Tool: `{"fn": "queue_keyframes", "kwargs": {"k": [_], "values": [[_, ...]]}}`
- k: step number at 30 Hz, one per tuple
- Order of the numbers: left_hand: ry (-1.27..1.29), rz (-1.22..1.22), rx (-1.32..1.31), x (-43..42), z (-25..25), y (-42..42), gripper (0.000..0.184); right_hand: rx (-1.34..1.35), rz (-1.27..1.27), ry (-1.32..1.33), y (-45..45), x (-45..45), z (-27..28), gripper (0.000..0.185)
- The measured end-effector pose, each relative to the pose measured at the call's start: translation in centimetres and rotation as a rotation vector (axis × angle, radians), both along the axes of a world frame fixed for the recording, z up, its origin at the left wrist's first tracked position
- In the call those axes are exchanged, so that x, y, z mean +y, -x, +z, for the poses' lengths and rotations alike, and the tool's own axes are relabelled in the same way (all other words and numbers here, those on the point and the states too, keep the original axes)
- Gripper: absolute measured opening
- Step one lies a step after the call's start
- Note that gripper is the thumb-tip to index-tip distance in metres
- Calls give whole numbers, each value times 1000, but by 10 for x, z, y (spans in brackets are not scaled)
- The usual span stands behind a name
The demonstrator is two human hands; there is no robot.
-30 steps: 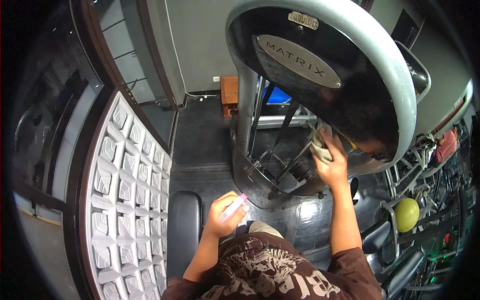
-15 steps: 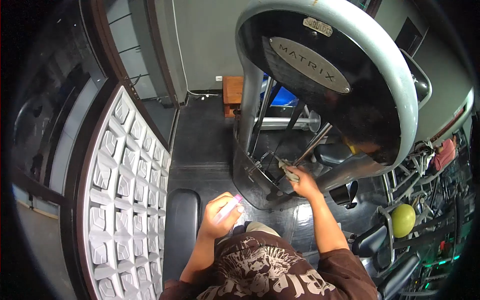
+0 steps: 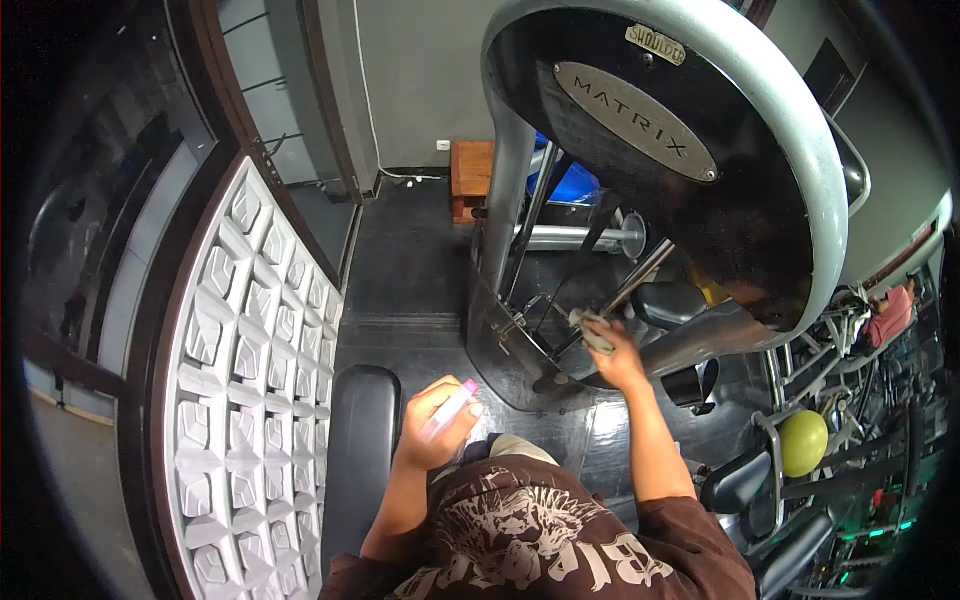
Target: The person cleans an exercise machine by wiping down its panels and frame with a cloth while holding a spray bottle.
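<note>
My left hand [image 3: 437,428] is closed around a small translucent bottle [image 3: 449,411] with a pink cap, held in front of my body. Further out, my right hand [image 3: 618,358] grips a pale cloth [image 3: 594,331] beside a metal rod [image 3: 640,277] low in the gym machine [image 3: 510,310]. Whether the cloth touches the rod I cannot tell. Above that hand rises the machine's large black panel in a grey frame, with an oval MATRIX plate [image 3: 637,122] and a SHOULDER label [image 3: 655,44].
On my left stand a black padded bench [image 3: 364,440] and a white patterned panel [image 3: 250,400]. A wooden box [image 3: 472,172] sits by the back wall. To the right are a yellow-green ball [image 3: 803,443], more gym equipment and a person in pink [image 3: 890,314].
My right hand has moved slightly up and to the right with the cloth. My left hand still holds the bottle in nearly the same place. The view has shifted a little.
</note>
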State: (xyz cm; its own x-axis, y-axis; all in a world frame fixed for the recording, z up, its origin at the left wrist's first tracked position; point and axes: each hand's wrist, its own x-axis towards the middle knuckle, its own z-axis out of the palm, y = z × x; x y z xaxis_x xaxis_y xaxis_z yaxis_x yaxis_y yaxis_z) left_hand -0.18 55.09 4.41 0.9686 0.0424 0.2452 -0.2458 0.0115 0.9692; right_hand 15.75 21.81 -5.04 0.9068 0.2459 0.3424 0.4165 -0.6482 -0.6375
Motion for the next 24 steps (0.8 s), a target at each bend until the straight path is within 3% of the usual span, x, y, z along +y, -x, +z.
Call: {"fn": "queue_keyframes", "kwargs": {"k": [2,5,9,15,18,21,24], "values": [[-13,5,-30,0,-1,1,7,116,16,40,4,-2,-27,37],[-56,14,-24,1,1,2,7,175,30,42,5,2,-17,36],[-111,20,-57,-3,1,-2,11,-30,75,31,3,11,58,39],[-152,5,-95,-13,0,-10,11,-476,-101,-77,17,20,157,53],[-100,-29,-52,-17,-3,-12,11,-527,-143,110,7,9,140,50],[-90,-48,-57,-17,-5,-14,11,-332,-59,127,8,9,133,50],[-85,-47,-54,-16,-5,-14,11,-419,-22,59,11,15,150,57]]}}
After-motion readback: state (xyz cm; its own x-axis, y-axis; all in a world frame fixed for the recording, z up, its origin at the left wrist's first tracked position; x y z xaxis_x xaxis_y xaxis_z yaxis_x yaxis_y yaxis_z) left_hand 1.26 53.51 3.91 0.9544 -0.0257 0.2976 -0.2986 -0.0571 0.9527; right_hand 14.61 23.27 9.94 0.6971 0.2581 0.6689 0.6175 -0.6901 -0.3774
